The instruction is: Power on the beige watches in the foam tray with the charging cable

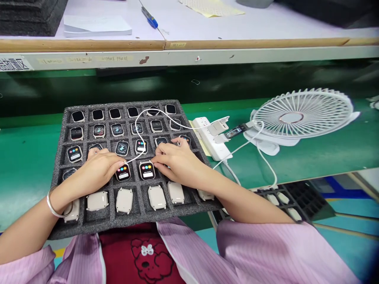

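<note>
A dark grey foam tray of square compartments lies in front of me, filled with rows of smartwatches without straps. My left hand pinches the end of a white charging cable at the top edge of a lit smartwatch. One compartment to the right, a second lit smartwatch shows coloured dots and a white box. My right hand has its fingers curled at that watch's right edge, another finger raised apart. In the nearest row, pale watches lie back side up.
A white power strip with chargers plugged in stands right of the tray. Beyond it is a white fan with cables around it. A shelf edge crosses above the green bench. More foam trays sit low at right.
</note>
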Action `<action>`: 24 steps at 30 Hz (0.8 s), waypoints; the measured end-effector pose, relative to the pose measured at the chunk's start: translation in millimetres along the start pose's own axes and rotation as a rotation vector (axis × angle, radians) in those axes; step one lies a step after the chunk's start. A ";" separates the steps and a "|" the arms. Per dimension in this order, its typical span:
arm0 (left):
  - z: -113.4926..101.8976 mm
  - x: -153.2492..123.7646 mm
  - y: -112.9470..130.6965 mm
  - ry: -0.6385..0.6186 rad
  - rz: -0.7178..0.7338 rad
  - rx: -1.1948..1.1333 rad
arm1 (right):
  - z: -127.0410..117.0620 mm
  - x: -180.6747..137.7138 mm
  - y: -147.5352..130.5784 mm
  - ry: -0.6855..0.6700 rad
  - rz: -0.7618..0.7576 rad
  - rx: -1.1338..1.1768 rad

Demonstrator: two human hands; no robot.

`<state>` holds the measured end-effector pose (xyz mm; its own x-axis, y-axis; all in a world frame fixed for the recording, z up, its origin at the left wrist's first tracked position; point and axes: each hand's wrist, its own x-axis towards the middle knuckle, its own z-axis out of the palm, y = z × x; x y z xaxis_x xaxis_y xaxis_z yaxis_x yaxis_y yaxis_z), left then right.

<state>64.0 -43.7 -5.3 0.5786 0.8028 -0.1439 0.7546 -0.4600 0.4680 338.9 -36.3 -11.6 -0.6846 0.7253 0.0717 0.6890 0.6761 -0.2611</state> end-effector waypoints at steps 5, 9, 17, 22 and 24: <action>-2.0 2.8 -0.7 -0.024 -0.016 0.008 | 5.7 0.1 -1.8 0.029 0.036 -0.024; -6.3 5.1 -0.2 -0.048 -0.057 -0.040 | 10.7 0.8 -3.3 0.054 0.043 -0.048; -27.9 -3.0 1.5 0.209 -0.249 -0.276 | 0.7 -1.8 -4.5 0.245 0.099 -0.190; -49.2 -73.8 11.0 0.483 -0.268 -0.170 | -22.9 -60.3 1.5 0.436 0.132 -0.141; -42.2 -106.2 13.9 0.449 -0.245 -0.092 | -25.0 -91.6 4.6 0.475 0.149 -0.029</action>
<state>0.0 -119.3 53.2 0.1832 0.9757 0.1203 0.8094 -0.2191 0.5448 410.7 -96.4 4.7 -0.3989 0.7885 0.4681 0.7820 0.5591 -0.2754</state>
